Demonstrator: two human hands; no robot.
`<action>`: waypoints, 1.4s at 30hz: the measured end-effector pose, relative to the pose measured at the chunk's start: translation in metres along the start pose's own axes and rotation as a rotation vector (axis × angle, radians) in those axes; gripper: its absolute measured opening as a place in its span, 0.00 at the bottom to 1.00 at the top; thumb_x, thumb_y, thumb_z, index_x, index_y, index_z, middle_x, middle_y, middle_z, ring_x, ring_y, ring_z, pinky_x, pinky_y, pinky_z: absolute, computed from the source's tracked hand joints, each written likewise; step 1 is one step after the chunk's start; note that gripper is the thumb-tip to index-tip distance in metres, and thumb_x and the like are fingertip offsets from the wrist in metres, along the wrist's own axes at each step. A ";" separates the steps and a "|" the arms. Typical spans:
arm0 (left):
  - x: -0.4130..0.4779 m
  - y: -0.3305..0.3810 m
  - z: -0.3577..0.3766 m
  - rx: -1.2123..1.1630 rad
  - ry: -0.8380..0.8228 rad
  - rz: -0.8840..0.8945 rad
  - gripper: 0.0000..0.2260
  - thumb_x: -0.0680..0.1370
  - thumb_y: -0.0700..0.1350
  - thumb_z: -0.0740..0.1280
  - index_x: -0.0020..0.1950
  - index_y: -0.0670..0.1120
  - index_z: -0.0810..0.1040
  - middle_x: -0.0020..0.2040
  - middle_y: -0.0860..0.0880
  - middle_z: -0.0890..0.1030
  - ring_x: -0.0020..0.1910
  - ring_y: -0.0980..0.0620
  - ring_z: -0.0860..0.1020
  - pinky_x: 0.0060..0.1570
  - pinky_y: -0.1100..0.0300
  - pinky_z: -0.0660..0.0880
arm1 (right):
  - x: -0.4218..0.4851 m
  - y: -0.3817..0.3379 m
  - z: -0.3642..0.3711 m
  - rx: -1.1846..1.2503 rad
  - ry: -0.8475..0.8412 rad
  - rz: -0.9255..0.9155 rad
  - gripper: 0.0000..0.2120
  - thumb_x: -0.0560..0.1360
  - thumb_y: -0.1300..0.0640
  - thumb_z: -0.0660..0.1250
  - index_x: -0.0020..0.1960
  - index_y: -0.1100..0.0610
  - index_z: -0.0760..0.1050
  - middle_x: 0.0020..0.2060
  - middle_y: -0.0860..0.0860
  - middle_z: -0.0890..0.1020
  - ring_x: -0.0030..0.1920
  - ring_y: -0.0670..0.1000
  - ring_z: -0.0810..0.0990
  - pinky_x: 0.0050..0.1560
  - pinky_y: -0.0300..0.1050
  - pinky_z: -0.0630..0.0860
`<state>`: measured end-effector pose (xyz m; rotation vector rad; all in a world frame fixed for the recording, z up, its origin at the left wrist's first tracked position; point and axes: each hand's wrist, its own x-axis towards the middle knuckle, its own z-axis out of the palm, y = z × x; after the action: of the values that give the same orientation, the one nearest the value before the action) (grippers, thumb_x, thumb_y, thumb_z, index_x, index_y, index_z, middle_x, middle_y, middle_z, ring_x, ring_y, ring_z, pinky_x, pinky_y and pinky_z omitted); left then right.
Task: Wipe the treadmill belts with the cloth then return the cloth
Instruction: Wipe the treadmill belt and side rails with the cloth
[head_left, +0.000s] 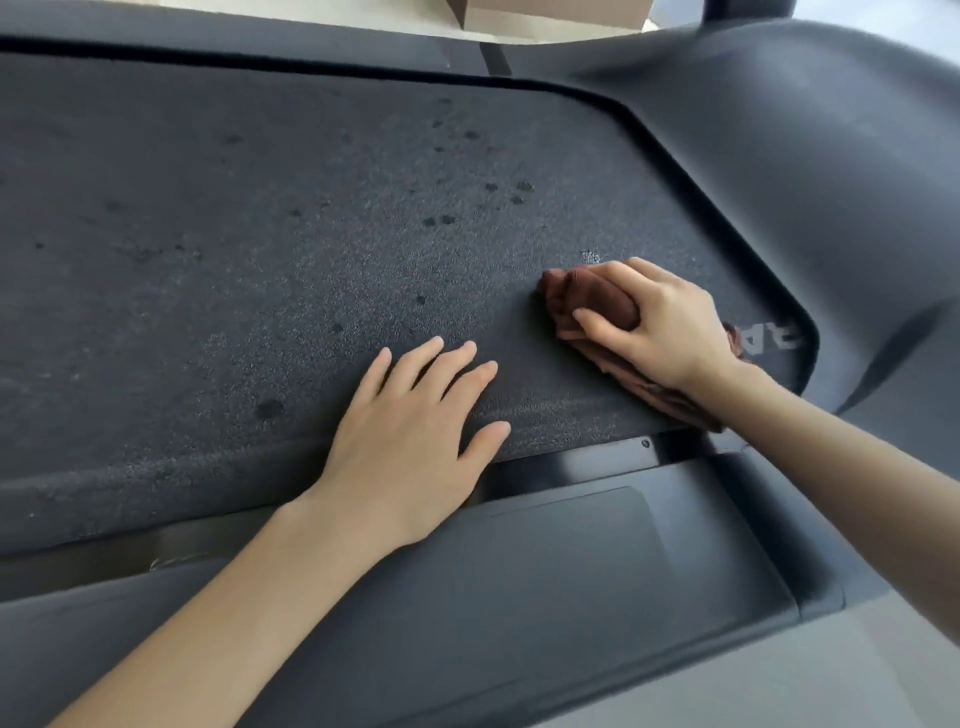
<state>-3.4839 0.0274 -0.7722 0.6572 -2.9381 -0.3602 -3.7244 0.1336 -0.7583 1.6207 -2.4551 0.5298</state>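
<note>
Wiping of the belt is judged to be the step in hand. The brown cloth (597, 304) is bunched and pressed on the treadmill belt (234, 249) under the right hand (662, 325). The fingers of this hand are curled over the cloth and the thumb is closed against its near side, while a tail of the cloth lies back under the wrist. The left hand (410, 441) is laid flat on the belt, with fingers straight and a little spread, and nothing is held by it.

Just ahead of the right fingertips a small pale speck (589, 256) is seen. Farther beyond them, and beyond the left fingertips too, dark spots (524, 186) are scattered.

For the next move, the cloth probably has to be pushed away from the fingers toward those spots, with pressure kept downward so that the rough surface is really rubbed. The returning of the cloth is not yet begun.

One cloth is counted, two hands, and one belt in view, though several are named in the task. One screw (645, 443) is seen on the frame between the left thumb and the right wrist. The spots are more than ten, and an exact number cannot be told.
</note>
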 end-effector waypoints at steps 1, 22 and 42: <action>0.001 0.007 0.001 0.006 -0.003 -0.030 0.29 0.75 0.63 0.42 0.75 0.56 0.53 0.76 0.57 0.54 0.75 0.54 0.47 0.74 0.49 0.44 | 0.010 0.010 0.002 -0.005 0.006 0.003 0.24 0.71 0.35 0.55 0.60 0.46 0.74 0.47 0.49 0.79 0.52 0.53 0.78 0.48 0.49 0.75; 0.000 0.026 0.004 -0.021 0.038 -0.109 0.26 0.78 0.63 0.48 0.74 0.55 0.59 0.74 0.55 0.58 0.75 0.53 0.49 0.74 0.50 0.43 | -0.054 0.034 -0.031 0.137 -0.103 -0.158 0.22 0.69 0.34 0.59 0.55 0.45 0.76 0.41 0.47 0.78 0.45 0.50 0.79 0.43 0.42 0.70; 0.000 0.025 0.008 -0.035 0.069 -0.075 0.26 0.77 0.57 0.57 0.74 0.52 0.61 0.75 0.50 0.59 0.75 0.49 0.51 0.73 0.46 0.46 | -0.055 0.000 -0.039 0.246 -0.253 -0.236 0.17 0.64 0.48 0.77 0.51 0.52 0.81 0.39 0.50 0.75 0.42 0.48 0.73 0.48 0.47 0.71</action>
<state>-3.4950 0.0509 -0.7735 0.7613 -2.8416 -0.3873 -3.7049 0.1952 -0.7394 2.1633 -2.3917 0.6465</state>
